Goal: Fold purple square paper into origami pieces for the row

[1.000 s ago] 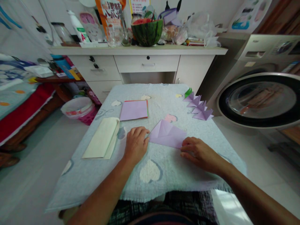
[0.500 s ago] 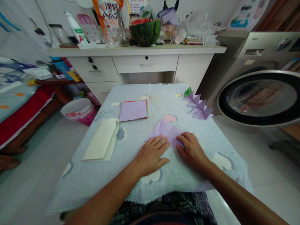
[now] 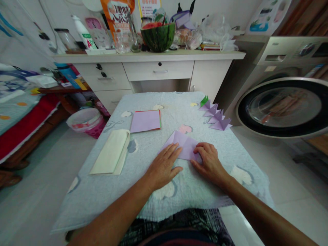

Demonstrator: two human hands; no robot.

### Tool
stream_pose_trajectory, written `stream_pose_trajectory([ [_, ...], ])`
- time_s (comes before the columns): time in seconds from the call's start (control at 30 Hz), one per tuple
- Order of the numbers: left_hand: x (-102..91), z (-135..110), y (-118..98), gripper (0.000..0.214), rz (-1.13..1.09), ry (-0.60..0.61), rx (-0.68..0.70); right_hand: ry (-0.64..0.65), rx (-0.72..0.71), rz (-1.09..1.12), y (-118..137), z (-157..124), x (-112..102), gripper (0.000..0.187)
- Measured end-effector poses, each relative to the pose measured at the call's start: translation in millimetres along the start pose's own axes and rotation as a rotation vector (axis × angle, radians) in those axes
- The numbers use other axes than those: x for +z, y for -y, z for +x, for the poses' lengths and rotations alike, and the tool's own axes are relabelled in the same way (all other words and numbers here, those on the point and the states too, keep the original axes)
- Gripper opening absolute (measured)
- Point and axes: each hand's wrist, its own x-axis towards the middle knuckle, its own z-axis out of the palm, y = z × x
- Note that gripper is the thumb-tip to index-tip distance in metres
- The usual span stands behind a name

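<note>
A crooked crease looked like the likeliest fault. The lilac paper sheet, already folded to a peak on its far side, lay a little right of the centre of the worktop, and the blue-grey cloth beneath it appeared soft. With so little firm backing, pressure could have sunk in and left a blunt fold. If the left hand had pushed sideways while the right hand worked its corner, the layers could have slid and the edges lost their match. Tugging hard at that corner might have wrinkled or torn the thin paper. A wide sweep of the right arm towards the far right corner might also have knocked the row of folded lilac pieces standing near the right edge.

The hands were apart, with a strip of paper showing between them. The left lay flat and palm down, fingers stretched over the sheet's left part, thumb spread towards the worktop's near edge. The right was bent at the knuckles, fingers curled onto the sheet's right end, thumb at its near side; whether they pinched the paper or merely pressed it could not be told. Both forearms slanted in from the near edge.
</note>
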Motion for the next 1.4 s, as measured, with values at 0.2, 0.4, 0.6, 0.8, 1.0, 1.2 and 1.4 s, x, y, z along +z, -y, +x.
stream_pose_trajectory([
  [0.2,0.8,2,5,0.069,-0.105,-0.188,-0.022,0.031,-0.108,0.095,8,2,-10,0.006],
  [0.4,-11.9,1,-3,0.022,0.022,-0.247,0.066,-0.043,-0.321,0.110,29,1,-19,0.016],
  [0.6,-22.7,-9,-9,0.023,0.225,-0.267,0.212,-0.012,-0.327,0.028,22,-4,-16,0.055],
  [0.8,-29.6,-2,2,0.025,0.266,-0.341,0.228,-0.033,-0.293,-0.131,-4,-4,-25,0.073],
  [1.0,-28.4,14,14,0.036,0.167,-0.168,0.107,0.074,-0.360,-0.199,-1,2,-23,0.054],
  [1.2,-27.3,8,11,0.035,0.263,-0.067,0.055,0.173,-0.397,-0.226,6,3,-4,0.040],
  [1.4,-30.0,-6,-1,0.010,0.364,-0.097,0.223,0.182,-0.363,-0.172,16,3,3,0.041],
])
